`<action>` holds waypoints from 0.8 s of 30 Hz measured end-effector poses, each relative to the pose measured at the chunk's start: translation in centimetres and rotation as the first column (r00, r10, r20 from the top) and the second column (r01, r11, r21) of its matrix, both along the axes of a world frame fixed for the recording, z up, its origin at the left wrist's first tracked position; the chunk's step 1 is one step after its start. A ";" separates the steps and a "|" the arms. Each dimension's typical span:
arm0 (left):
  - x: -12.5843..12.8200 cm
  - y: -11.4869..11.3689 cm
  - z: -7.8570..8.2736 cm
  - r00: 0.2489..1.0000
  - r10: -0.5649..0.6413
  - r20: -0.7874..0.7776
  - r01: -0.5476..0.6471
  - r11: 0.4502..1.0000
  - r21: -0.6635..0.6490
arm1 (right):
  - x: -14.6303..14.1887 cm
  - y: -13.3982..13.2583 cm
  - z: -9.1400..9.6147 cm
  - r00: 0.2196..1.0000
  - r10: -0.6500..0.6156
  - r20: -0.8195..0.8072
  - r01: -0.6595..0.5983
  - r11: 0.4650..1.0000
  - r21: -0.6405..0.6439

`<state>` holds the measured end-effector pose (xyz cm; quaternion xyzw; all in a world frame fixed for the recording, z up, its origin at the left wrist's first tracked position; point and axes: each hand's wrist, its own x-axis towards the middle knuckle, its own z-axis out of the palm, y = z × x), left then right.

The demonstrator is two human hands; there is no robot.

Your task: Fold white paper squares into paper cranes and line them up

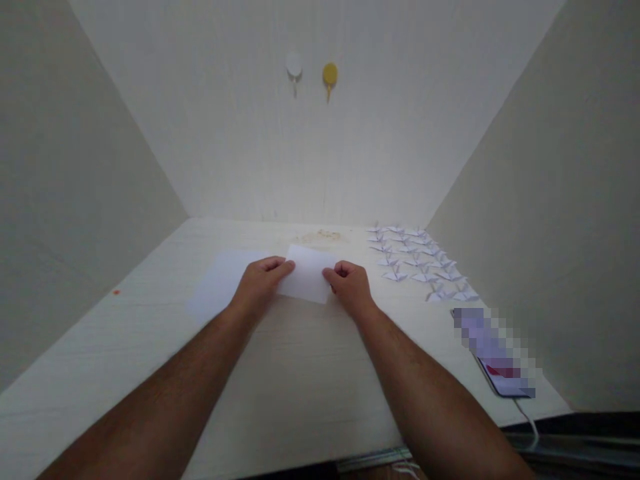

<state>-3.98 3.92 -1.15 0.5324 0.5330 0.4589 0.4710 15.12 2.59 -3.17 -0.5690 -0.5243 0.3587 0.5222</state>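
Over the table (300,393), a squarish white paper sheet (307,277) sits slightly askew between my left hand (263,279), fingers pinched on its left edge, and my right hand (353,285), pinching its right; neither lies nearer.

The left hand (263,279) and right hand (351,285) are gripping a sheet (307,273); cranes (409,249) are sitting in rows on the tabletop (290,380).

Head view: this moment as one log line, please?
left hand: holding paper | right hand: holding same paper | folded birds: on table, right | phone: on table
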 end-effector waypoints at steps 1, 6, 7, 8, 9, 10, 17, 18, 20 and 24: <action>0.0 0.0 0.0 1.000 0.011 -0.007 -0.011 1.000 0.021 | 0.1 0.0 -0.1 1.000 -0.004 -0.001 0.004 1.000 -0.002; 0.4 -0.3 0.2 0.993 0.052 -0.110 -0.048 0.998 0.042 | 0.2 -0.2 0.0 0.955 0.030 -0.297 -0.033 0.999 -0.005; 0.5 -0.4 0.2 0.992 0.050 -0.112 -0.045 0.998 0.040 | 0.2 -0.2 0.1 0.922 0.062 -0.382 -0.062 0.998 0.012; 0.5 -0.5 0.3 0.994 0.043 -0.103 -0.039 0.998 0.039 | 0.2 -0.3 0.2 0.885 0.094 -0.455 -0.090 0.995 0.029; 0.6 -0.6 0.3 0.996 0.036 -0.088 -0.033 0.999 0.036 | 0.2 -0.4 0.3 0.853 0.121 -0.508 -0.118 0.992 0.039; 0.6 -0.7 0.3 0.997 0.031 -0.070 -0.029 0.999 0.033 | 0.2 -0.5 0.3 0.827 0.137 -0.546 -0.136 0.990 0.041; 0.6 -0.4 -0.2 0.999 0.043 -0.011 -0.042 0.998 0.047 | 0.5 -0.6 0.6 0.789 0.136 -0.600 -0.147 0.989 0.032; 0.6 -0.3 -0.3 0.999 0.039 0.002 -0.039 0.998 0.047 | 0.5 -0.6 0.6 0.788 0.133 -0.601 -0.143 0.989 0.030; 0.6 -0.3 -0.5 0.999 0.033 0.019 -0.034 0.999 0.040 | 0.5 -0.6 0.6 0.786 0.129 -0.605 -0.140 0.990 0.028; 0.6 -0.3 -0.4 0.999 0.005 0.044 -0.006 0.999 0.032 | 0.3 -0.6 0.5 0.785 0.135 -0.605 -0.148 0.989 0.029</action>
